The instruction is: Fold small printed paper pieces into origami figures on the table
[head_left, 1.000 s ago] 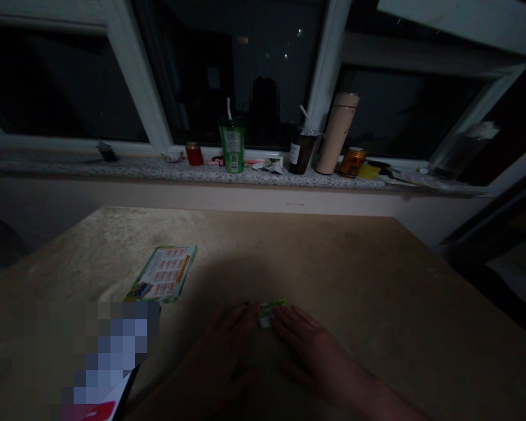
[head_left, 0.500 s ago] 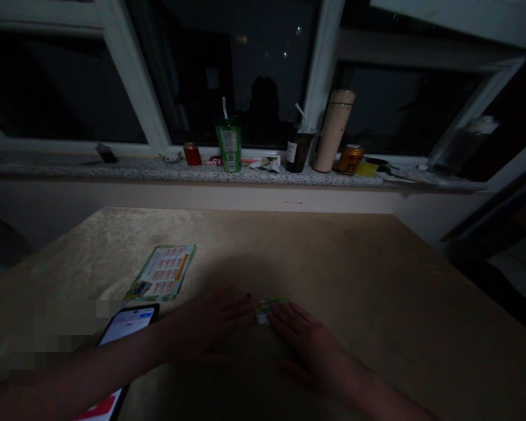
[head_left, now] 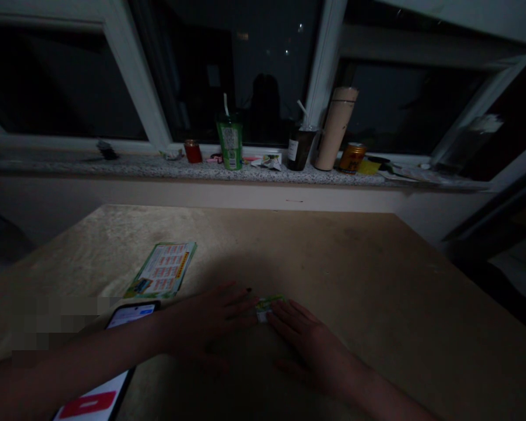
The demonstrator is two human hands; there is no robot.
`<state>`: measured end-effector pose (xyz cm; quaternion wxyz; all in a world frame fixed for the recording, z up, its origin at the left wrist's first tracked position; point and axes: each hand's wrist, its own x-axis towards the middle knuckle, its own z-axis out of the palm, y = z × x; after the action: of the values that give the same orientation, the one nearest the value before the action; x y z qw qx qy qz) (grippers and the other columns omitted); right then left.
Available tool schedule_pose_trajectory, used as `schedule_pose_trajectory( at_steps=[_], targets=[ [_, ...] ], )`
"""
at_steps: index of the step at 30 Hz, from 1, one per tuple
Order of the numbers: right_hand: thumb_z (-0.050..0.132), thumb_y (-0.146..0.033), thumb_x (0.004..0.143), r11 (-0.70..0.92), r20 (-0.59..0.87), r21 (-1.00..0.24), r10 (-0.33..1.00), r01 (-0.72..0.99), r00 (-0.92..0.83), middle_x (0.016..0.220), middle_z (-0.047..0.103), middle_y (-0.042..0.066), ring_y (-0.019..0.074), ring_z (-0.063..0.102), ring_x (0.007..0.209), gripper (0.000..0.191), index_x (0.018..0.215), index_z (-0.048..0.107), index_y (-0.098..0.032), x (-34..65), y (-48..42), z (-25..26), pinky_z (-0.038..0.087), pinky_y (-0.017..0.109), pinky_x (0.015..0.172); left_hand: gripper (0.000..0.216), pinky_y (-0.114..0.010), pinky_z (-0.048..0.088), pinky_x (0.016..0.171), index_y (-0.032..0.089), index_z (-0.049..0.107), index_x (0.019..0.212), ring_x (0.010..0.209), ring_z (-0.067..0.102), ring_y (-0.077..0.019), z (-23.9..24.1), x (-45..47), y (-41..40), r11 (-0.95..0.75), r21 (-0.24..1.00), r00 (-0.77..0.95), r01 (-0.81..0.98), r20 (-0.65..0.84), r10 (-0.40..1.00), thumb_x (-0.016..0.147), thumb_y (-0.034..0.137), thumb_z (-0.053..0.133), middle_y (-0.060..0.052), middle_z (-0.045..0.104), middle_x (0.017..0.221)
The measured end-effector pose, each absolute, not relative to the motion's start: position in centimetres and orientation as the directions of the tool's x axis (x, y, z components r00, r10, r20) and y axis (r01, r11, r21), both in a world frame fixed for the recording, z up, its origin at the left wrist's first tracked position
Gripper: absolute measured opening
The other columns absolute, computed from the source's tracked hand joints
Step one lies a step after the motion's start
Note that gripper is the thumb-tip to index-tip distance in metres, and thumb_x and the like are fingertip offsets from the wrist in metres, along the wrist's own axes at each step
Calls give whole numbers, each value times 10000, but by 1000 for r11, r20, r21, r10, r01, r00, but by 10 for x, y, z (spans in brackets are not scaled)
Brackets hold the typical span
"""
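1. Head view: a small, flat green-and-white piece (head_left: 263, 316), material unclear, lies on the brown tabletop (head_left: 333, 251) between your hands. Light, even fingertip pressure should keep it flat.
2. Your right hand (head_left: 304, 333) is palm down, fingers straight, close together, over its right side, clamping nothing.
3. Your left hand (head_left: 208, 318) spreads its fingers apart, tips by its left edge; contact is unclear.

Tan table (head_left: 333, 251) with printed card (head_left: 164, 269), phone (head_left: 132, 314) (partly hidden), small green-white piece (head_left: 263, 316)
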<state>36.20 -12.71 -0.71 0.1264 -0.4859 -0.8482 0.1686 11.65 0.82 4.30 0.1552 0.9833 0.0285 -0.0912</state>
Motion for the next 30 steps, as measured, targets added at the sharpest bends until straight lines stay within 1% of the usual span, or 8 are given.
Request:
schedule_pose_trajectory(
  at_steps=[7, 10, 13, 16, 20, 23, 27, 30],
  targets=[
    [565, -337, 849, 477, 44, -398, 863, 783, -504, 1517, 263, 81, 241, 204, 1399, 681, 1455, 280, -216, 363, -128, -8, 158, 444, 1152, 864, -586, 86, 1094, 311, 281, 1452, 1369, 149, -404, 41, 118, 12, -943, 329, 989, 56, -151, 6, 737, 633, 644, -71, 228, 1523],
    [564, -353, 854, 478, 39, -392, 863, 786, -504, 1518, 259, 85, 246, 204, 1398, 671, 1452, 291, -220, 363, -129, -8, 155, 443, 1151, 850, -591, 77, 1096, 333, 339, 1425, 1368, 157, -402, 37, 119, 13, -937, 342, 990, 77, -140, 30, 705, 621, 689, -59, 247, 1519],
    [576, -368, 847, 475, 28, -385, 863, 791, -504, 1519, 256, 90, 253, 205, 1397, 675, 1447, 305, -221, 362, -128, -7, 156, 445, 1150, 820, -588, 95, 1098, 328, 374, 1409, 1365, 173, -397, 38, 120, 12, -936, 343, 989, 85, -143, 38, 709, 590, 710, -69, 257, 1513],
    [580, -358, 844, 468, 25, -387, 867, 795, -498, 1520, 254, 85, 249, 204, 1398, 685, 1451, 293, -224, 362, -128, -6, 155, 442, 1151, 817, -581, 125, 1097, 294, 327, 1437, 1363, 172, -400, 43, 121, 8, -931, 353, 986, 96, -163, 40, 753, 582, 671, -93, 243, 1512],
    [577, -358, 842, 471, 37, -389, 866, 791, -498, 1525, 240, 79, 250, 200, 1399, 694, 1456, 278, -229, 363, -129, -10, 162, 445, 1149, 760, -603, 95, 1087, 290, 241, 1465, 1372, 105, -395, 47, 119, 3, -920, 371, 978, 129, -199, 57, 839, 562, 573, -83, 187, 1529],
    [583, -366, 837, 478, 41, -392, 863, 786, -504, 1525, 241, 78, 257, 198, 1399, 706, 1457, 272, -232, 363, -129, -13, 159, 457, 1147, 739, -590, 66, 1094, 316, 258, 1457, 1376, 105, -381, 44, 117, 5, -913, 389, 984, 119, -167, 57, 837, 563, 575, -60, 184, 1532],
    [597, -354, 828, 470, 40, -399, 867, 787, -497, 1528, 233, 72, 262, 201, 1397, 713, 1455, 277, -243, 363, -129, -12, 161, 457, 1146, 768, -614, 17, 1085, 343, 305, 1437, 1367, 162, -397, 43, 118, 10, -936, 347, 990, 66, -141, 17, 784, 603, 615, -56, 225, 1525],
    [594, -354, 831, 472, 31, -396, 864, 787, -503, 1528, 233, 73, 259, 199, 1399, 709, 1455, 277, -245, 362, -128, -11, 157, 459, 1146, 780, -630, 17, 1079, 372, 319, 1425, 1357, 206, -404, 44, 120, 15, -947, 320, 993, 42, -122, 3, 757, 604, 646, -48, 260, 1514]
  ],
)
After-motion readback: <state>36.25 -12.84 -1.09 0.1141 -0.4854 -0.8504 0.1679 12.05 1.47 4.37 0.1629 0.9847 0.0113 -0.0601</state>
